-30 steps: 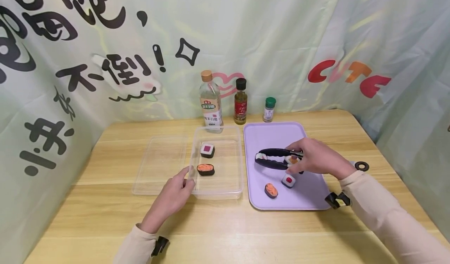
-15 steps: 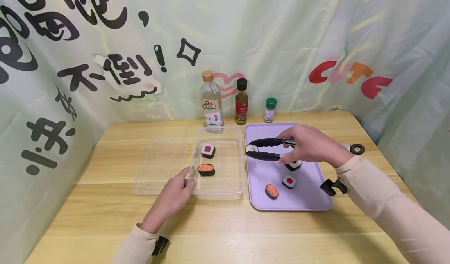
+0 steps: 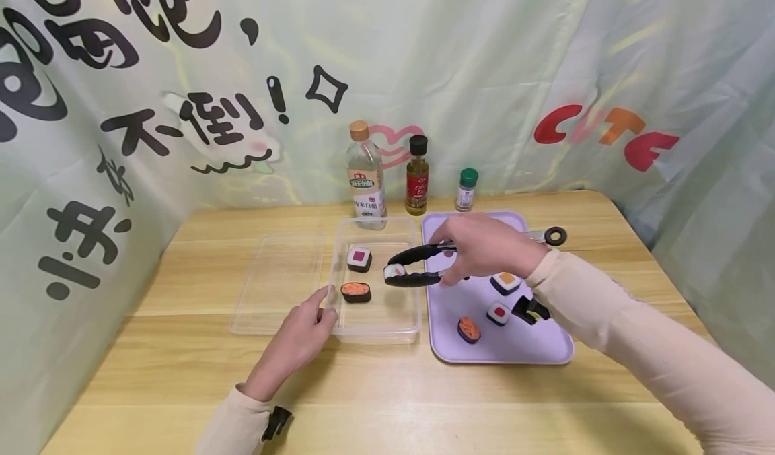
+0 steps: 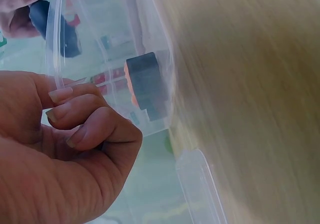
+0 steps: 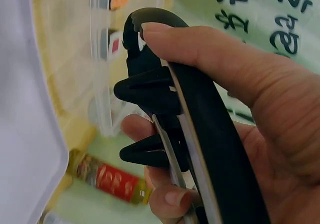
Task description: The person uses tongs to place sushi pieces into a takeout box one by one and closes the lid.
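Observation:
My right hand (image 3: 484,243) grips black-and-steel tongs (image 3: 418,278), whose tips hold a white sushi roll piece (image 3: 395,270) above the right side of a clear plastic box (image 3: 378,334). Inside that box are a square roll with a purple centre (image 3: 359,258) and an orange-topped sushi (image 3: 356,292). At the box's left wall, my left hand (image 3: 299,337) pinches the rim with curled fingers, seen closer in the left wrist view. On the lilac tray (image 3: 502,353) lie an orange-topped sushi (image 3: 469,329), a red-centred roll (image 3: 498,313) and an orange-centred roll (image 3: 505,282).
A clear lid (image 3: 278,283) lies left of the box. Along the back stand a vinegar bottle (image 3: 366,186), an oil bottle (image 3: 416,179) and a green-capped shaker (image 3: 466,189). A printed curtain (image 3: 484,71) hangs behind the wooden table (image 3: 387,408).
My right hand has carried the tongs and the white roll piece left, from over the tray to over the box. The left hand has stayed at the box's rim.

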`<state>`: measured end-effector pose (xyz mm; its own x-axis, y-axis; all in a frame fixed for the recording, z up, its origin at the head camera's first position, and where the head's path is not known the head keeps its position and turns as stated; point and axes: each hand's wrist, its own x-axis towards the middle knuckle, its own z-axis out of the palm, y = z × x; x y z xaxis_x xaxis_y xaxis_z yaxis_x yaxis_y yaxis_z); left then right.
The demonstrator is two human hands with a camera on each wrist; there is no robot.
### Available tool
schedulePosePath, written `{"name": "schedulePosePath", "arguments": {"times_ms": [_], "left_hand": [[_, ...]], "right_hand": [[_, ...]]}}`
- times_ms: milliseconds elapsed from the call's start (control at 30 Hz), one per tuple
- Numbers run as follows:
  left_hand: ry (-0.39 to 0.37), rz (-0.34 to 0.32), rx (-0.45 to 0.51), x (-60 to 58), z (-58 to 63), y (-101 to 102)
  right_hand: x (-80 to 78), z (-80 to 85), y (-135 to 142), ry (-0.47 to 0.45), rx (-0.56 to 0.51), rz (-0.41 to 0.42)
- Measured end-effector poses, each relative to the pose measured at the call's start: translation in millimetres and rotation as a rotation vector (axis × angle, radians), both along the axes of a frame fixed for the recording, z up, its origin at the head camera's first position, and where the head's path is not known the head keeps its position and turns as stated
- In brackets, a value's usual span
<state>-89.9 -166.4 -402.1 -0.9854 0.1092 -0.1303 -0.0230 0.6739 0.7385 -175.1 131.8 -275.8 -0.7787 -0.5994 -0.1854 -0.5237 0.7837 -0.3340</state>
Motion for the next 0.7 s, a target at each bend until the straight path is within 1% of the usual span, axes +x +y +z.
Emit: {"name": "schedulePosePath", "arguments": {"times_ms": [267, 700], "left_hand": [[-0.002, 0.006, -0.006, 0.3, 1.0, 1], [0.007, 0.007, -0.018, -0.3, 0.0, 1]], "right_hand": [[3.0, -8.0, -35, -0.018, 0.081, 0.073], [2.9, -22.6, -71, -0.03, 0.169, 0.116]]}}
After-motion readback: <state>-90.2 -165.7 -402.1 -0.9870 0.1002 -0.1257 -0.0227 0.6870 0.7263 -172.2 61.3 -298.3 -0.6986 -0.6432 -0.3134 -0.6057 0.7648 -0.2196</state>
